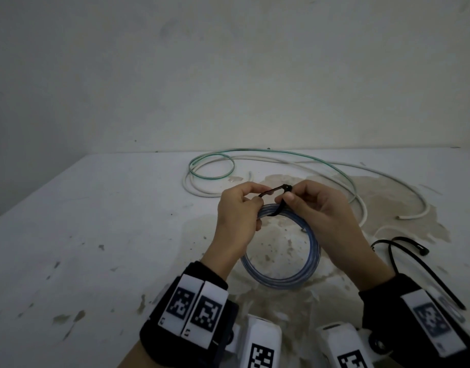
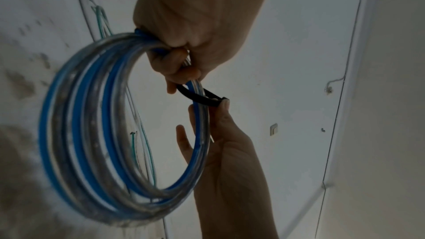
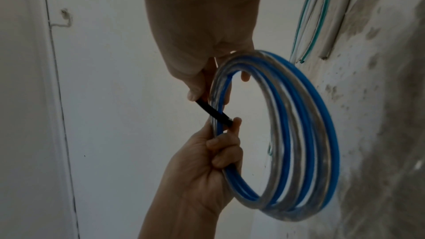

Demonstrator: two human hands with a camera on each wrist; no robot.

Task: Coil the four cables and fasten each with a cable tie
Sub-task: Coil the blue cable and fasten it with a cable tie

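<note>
Wrist straps (image 1: 191, 306) with their printed markers sit closest to the head camera, and up ahead both hands are busy over the worktop (image 1: 101, 221). Fingers first: the left hand (image 1: 236, 208) curls round the blue coil (image 1: 292, 272) and pinches one end of a black cable tie (image 1: 273, 192) at the same time; the right hand (image 1: 316, 208) pinches the other end, the one with the small locking head, between thumb and forefinger. That tie loops under the coil's strands and arches up between the two hands. Whether the tail has entered the head, I cannot tell. My read: this is cable one, coiled and about to be cinched, not yet fastened.

Moving outward, the coil hangs off the worktop from the left hand. Farther back a green cable (image 1: 215, 166) and white cable (image 1: 387, 187) sprawl loose, uncoiled. How many white lengths lie there is hard to separate. Spare black ties (image 1: 419, 272) wait just beside the right wrist. So most of the job looks left to do.
</note>
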